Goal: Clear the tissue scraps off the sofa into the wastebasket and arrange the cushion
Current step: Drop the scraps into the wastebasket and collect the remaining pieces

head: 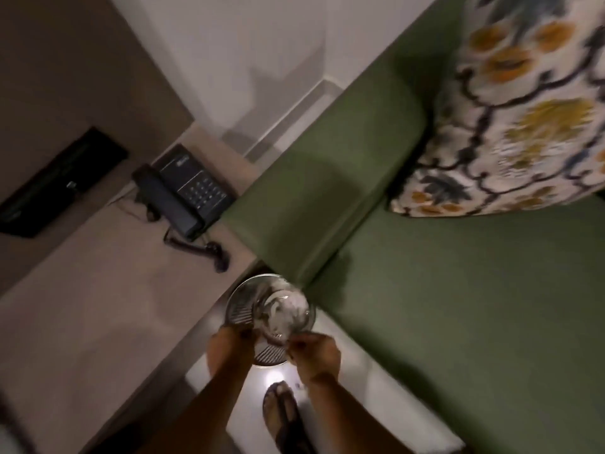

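Sofa (pixel 458 306) fills the frame from 1 to 5 o'clock, green, with firm-looking upholstery; its seat shows no scraps in view, though its right part is cut off. Cushion (pixel 510 119) leans at 1 o'clock against the arm and back, floral, probably soft and light; gripping two corners or its side edges would suit straightening it. Its top and right side run out of frame. Bin (pixel 240 309), a ribbed round wastebasket, stands on the floor at 6 o'clock, just beside the sofa's front corner. White tissue (pixel 288 309) lies inside it, crumpled, surely feather-light and easily torn or blown; a loose pinch should do. Both hands hover at the bin's near rim. Left hand (pixel 229 342) curls, fingers near the rim; whether it touches is unclear. Right hand (pixel 314 352) is half closed, fingertips pinched, perhaps on a scrap, but blur hides it. Phone (pixel 183 191) sits at 10 o'clock.
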Available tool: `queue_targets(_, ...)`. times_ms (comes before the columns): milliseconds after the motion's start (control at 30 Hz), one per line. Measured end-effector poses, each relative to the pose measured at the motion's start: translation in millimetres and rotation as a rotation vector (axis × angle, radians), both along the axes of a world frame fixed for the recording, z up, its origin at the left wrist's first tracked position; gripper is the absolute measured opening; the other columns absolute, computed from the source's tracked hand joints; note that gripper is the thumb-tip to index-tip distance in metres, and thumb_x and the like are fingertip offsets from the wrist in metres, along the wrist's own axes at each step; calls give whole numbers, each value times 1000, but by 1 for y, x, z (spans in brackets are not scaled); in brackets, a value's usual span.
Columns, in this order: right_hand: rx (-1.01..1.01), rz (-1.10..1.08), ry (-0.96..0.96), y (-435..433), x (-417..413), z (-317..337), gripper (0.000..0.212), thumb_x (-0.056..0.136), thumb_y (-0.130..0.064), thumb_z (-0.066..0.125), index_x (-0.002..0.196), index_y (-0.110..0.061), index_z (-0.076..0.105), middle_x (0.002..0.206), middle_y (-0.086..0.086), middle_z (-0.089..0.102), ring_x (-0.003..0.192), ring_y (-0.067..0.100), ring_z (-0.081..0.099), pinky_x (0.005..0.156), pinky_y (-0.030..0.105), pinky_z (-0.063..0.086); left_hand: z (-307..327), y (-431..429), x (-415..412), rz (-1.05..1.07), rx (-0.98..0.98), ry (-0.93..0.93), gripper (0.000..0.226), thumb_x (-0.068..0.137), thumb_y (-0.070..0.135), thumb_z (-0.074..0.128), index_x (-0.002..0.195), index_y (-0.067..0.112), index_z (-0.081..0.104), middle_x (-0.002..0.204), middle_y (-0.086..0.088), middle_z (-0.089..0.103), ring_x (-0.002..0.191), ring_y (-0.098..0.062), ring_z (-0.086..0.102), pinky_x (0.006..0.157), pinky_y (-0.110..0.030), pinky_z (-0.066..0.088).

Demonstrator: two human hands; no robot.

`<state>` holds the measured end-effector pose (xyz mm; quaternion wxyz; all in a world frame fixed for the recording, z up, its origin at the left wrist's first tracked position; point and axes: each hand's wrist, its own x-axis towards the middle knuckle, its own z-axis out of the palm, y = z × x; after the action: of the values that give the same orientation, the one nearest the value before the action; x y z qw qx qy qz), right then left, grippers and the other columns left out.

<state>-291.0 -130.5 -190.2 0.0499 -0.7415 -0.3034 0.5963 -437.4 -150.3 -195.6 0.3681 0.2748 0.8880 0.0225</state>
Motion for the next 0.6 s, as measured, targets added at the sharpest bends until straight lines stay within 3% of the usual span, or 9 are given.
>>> queue_targets(67, 15, 101, -115, 10, -21, -29, 18, 77, -33, 70, 91, -27, 78, 102, 0, 77, 100, 23, 69, 88, 23, 50, -25, 3, -12, 44, 8, -39, 34, 80, 42, 64, 100, 15, 73, 94, -12, 75, 87, -29, 70, 81, -37, 57)
queue_targets(167, 14, 242, -130, 24, -39, -60, 27, 77, -40, 72, 101, -27, 75, 115, -5, 73, 109, 20, 66, 90, 22, 47, -51, 7, -19, 63, -29, -40, 34, 77, 40, 68, 99, 14, 73, 95, -11, 75, 83, -26, 69, 76, -33, 57)
queue_targets(300, -1, 302, -115, 30, -34, -74, 25, 75, -33, 74, 98, -22, 76, 110, 3, 74, 104, 25, 68, 91, 28, 53, -50, 9, -18, 98, -37, -24, 24, 78, 33, 69, 91, 14, 70, 92, -12, 75, 68, -22, 63, 65, -31, 51)
queue_targets(433, 86, 258, -34, 31, -1, -43, 19, 73, -25, 76, 91, -18, 78, 99, 5, 77, 97, 28, 70, 89, 35, 56, -16, 8, 5, -58, -4, 27, 24, 87, 32, 57, 101, 18, 71, 102, -14, 73, 88, -31, 66, 72, -31, 46)
queue_targets(533, 194, 312, 44, 41, 42, 9, 18, 78, -23, 72, 95, -17, 75, 100, 3, 77, 93, 25, 71, 76, 24, 54, 26, 20, 43, -192, 53, -19, 25, 89, 30, 55, 110, 25, 68, 113, -5, 72, 101, -25, 65, 82, -30, 48)
queue_targets(600, 300, 319, 84, 52, 77, 49, 17, 79, -18, 70, 95, -18, 76, 98, 5, 77, 90, 23, 71, 74, 24, 52, 57, 33, 74, -290, 100, -45, 29, 87, 31, 59, 116, 31, 65, 119, 3, 70, 107, -21, 64, 92, -31, 50)
